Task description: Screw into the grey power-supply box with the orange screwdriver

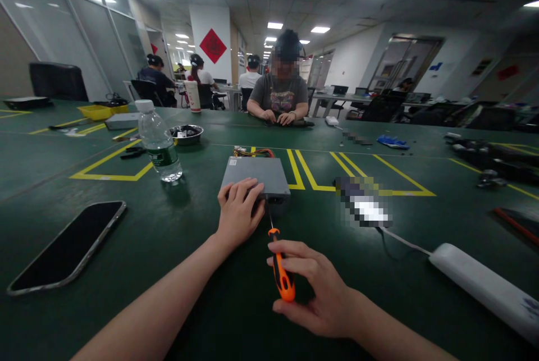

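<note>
A grey metal computer power supply lies on the green table with its bundle of coloured cables at the far side. My left hand grips its near left part, fingers over the top and thumb down by the near face. In my right hand is an orange and black screwdriver, held by the handle between fingers and thumb. The shaft points away from me and its tip meets the near face of the power supply, beside the socket. What the tip touches is too small to make out.
Left of me are a phone, a water bottle and a metal bowl of small parts. On the right, a white power strip has a cable running to a blurred, lit device. A person sits opposite.
</note>
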The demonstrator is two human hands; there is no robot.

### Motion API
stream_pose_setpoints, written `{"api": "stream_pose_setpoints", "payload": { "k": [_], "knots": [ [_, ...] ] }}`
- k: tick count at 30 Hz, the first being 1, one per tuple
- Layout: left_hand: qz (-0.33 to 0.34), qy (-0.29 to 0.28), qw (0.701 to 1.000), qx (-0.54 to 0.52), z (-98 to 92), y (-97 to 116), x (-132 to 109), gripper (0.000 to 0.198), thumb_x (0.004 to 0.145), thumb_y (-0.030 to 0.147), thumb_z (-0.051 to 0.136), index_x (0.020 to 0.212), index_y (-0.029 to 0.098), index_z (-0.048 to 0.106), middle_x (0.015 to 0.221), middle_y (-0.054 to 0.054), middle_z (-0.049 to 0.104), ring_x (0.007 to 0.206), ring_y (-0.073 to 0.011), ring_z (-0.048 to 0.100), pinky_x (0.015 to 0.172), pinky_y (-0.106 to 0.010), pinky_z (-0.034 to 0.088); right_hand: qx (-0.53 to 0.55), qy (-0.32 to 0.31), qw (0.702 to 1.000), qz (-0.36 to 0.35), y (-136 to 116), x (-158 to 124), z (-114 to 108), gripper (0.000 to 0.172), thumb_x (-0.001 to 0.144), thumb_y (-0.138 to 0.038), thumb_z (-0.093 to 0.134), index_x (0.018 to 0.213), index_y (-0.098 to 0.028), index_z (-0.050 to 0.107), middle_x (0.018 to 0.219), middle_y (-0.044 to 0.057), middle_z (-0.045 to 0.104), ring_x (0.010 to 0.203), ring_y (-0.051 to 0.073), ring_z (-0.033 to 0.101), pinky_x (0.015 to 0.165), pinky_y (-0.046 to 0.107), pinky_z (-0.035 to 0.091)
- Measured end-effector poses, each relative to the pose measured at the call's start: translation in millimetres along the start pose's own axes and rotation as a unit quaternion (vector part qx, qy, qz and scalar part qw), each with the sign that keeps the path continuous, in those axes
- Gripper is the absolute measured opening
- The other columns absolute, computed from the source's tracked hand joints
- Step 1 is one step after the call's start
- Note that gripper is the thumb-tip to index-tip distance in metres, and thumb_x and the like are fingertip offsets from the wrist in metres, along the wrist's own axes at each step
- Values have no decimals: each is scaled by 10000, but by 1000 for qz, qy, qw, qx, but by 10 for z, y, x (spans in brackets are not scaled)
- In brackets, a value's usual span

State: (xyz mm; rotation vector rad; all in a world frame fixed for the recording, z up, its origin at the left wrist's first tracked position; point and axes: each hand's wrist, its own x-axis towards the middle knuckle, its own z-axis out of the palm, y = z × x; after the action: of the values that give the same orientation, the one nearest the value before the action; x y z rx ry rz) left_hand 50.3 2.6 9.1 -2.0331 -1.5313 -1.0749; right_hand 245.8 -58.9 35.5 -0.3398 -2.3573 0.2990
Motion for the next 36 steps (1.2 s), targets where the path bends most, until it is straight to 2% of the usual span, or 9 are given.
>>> {"api": "stream_pose_setpoints", "payload": {
  "k": [4,7,10,14,19,24,28,32,36],
  "knots": [
    [3,-2,1000,4,4,-1,-2,293,856,295,465,1142,253,511,1195,-52,572,1147,-209,471,972,-420,221,-24,-19,999,-17,-9,3,-28,367,901,-266,402,1250,-157,373,1258,177,442,1134,242,511,873,363,482],
    [1,0,1000,5,6,2,-1,294,855,297,465,1142,253,511,1195,-52,570,1149,-211,466,977,-420,220,-84,-23,996,-33,-10,6,-17,301,914,-287,426,1187,-162,441,1206,177,490,1069,241,554,816,340,506],
    [-1,2,1000,-1,12,4,-3,293,857,301,464,1143,255,511,1197,-54,569,1155,-209,464,980,-419,217,-68,2,997,-30,3,-2,10,292,916,-311,458,1167,-173,401,1156,164,537,960,207,611,782,323,518],
    [-5,5,1000,-5,19,5,-2,287,858,307,467,1136,255,517,1189,-50,575,1152,-207,469,979,-415,217,-9,-5,1000,-14,14,-9,-5,344,917,-327,417,1206,-161,331,1206,175,505,1076,218,562,856,342,493],
    [-1,4,1000,0,4,3,7,288,852,298,478,1132,251,523,1188,-47,576,1140,-205,475,972,-413,223,-81,-39,995,-40,3,22,-36,322,941,-334,354,1207,-165,419,1197,178,517,1029,228,578,797,352,502],
    [0,3,1000,-2,10,-2,7,295,849,290,483,1138,251,517,1193,-53,573,1156,-207,468,975,-418,218,-43,25,998,-37,32,7,21,310,916,-353,468,1150,-174,373,1129,161,571,919,192,632,773,321,509],
    [3,4,1000,-1,16,-2,5,295,853,294,477,1143,251,510,1188,-57,575,1156,-205,470,970,-417,223,11,24,1000,-9,32,-5,14,384,902,-418,460,1170,-170,341,1121,156,559,1034,215,587,839,340,495],
    [0,2,1000,2,7,2,11,291,852,293,479,1138,252,511,1190,-52,573,1157,-202,469,974,-416,218,-62,-17,998,-30,5,18,-25,340,939,-345,376,1209,-143,414,1172,174,534,1062,228,558,826,351,490],
    [0,1,1000,3,3,2,13,286,853,289,475,1134,254,514,1186,-53,577,1157,-203,469,979,-421,209,-87,28,994,-55,15,18,-11,318,921,-360,463,1151,-142,438,1132,163,582,948,193,612,793,323,492]
  ]
}}
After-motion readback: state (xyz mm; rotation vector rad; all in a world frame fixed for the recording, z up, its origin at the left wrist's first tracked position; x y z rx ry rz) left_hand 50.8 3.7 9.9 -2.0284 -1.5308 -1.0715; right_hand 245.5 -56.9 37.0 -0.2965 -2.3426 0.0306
